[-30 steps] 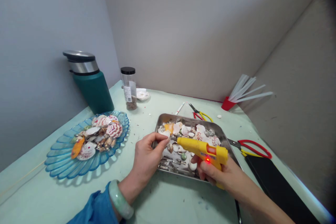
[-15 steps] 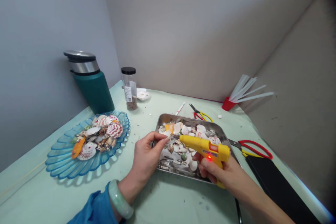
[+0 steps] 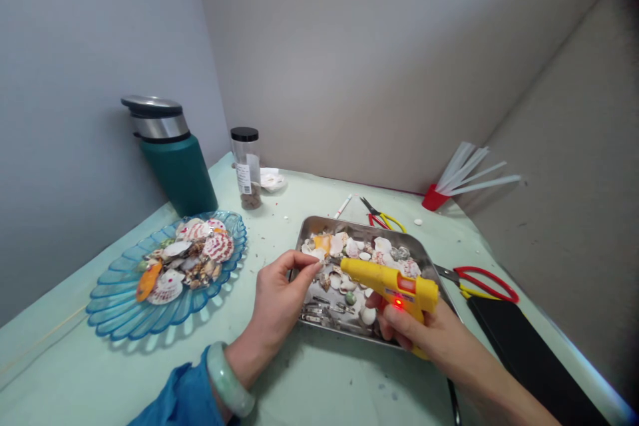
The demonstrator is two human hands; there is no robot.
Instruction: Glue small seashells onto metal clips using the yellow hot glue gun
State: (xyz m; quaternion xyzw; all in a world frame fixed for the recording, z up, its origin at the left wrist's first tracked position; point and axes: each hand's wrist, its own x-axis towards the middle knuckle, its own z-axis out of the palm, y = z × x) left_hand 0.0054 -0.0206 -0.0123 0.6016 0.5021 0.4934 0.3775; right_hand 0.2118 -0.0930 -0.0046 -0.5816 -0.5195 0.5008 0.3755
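My right hand (image 3: 424, 336) grips a yellow glue gun (image 3: 392, 283) with a red light lit on its side; its nozzle points left over a steel tray (image 3: 304, 229) filled with several shells and metal clips. My left hand (image 3: 279, 299) hovers at the tray's left edge, thumb and fingers pinched together on a small piece I cannot make out, a short way from the gun's nozzle. A pale green bangle and a blue sleeve show at my left wrist.
A blue glass dish (image 3: 120, 316) of shells lies at the left. Behind it stand a green flask (image 3: 172, 160) and a small jar (image 3: 246, 166). Red-handled scissors (image 3: 479, 281), small snips (image 3: 379, 216), a red cup of glue sticks (image 3: 449, 183) and a black case (image 3: 524, 353) lie right.
The glue gun has shifted slightly to the right, its nozzle drawing back from my left fingertips. My left hand has stayed in place.
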